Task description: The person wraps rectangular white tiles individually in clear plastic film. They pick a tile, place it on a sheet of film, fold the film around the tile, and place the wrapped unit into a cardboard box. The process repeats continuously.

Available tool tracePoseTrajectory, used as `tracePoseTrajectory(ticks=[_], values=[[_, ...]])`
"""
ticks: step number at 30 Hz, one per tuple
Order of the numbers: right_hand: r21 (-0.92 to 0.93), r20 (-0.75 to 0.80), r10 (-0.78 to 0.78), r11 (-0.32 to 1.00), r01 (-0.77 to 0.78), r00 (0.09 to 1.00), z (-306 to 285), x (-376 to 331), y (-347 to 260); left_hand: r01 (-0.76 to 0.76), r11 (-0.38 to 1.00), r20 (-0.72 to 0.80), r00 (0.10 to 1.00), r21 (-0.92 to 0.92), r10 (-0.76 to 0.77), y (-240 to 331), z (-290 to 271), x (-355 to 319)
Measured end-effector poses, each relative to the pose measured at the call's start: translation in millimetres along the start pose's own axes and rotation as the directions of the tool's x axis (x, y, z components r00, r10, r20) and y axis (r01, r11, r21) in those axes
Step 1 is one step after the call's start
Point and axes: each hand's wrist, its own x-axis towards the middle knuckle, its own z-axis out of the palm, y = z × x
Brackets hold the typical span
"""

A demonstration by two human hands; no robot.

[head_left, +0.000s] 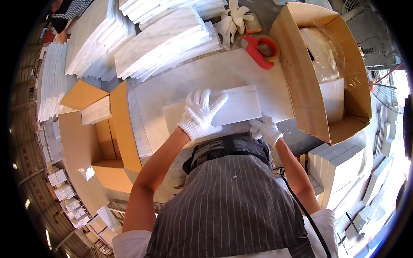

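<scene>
A pale marble tile (238,103), long and rectangular, lies on the larger stone slab that tops the workbench (206,71). My left hand (200,114), in a white knitted glove, rests on the tile's left part with fingers spread. At the tile's near right corner is my right hand (266,130), gloved the same way. Its fingers are curled in close to the edge, and whatever they pinch is hidden. Beyond the tile, a red tape dispenser (260,52) with a roll of tape lies on the slab.
An open carton (134,124) stands left, a white tile on its flap. Another open carton (301,81) at right holds plastic-wrapped pieces. Stacked marble slabs (159,43), spare gloves (234,19) and an orange-sided block (253,23) lie at the back. White blocks (337,165) are stacked right.
</scene>
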Motion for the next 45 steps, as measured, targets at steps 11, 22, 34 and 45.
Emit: tracePoseTrajectory(ticks=[11,22,34,45], values=[[-0.073,-0.038,0.005,0.997,-0.008,0.999,2,-3,4,0.045,0.997,-0.080,0.996,-0.058,-0.050,-5,-5,-3],[0.329,-0.210,-0.127,0.925,0.192,0.970,21,-40,3,0.332,-0.151,0.331,0.594,-0.931,-0.734,-24,55,-128],[0.869,0.490,0.046,0.053,-0.492,0.871,14,-34,-17,-0.163,-0.702,0.330,0.795,-0.693,-0.510,-11,17,-139],[0.739,-0.152,-0.356,0.578,0.345,0.922,47,-14,-58,-0.003,0.173,-0.153,0.475,-0.985,-0.866,7,23,-120]])
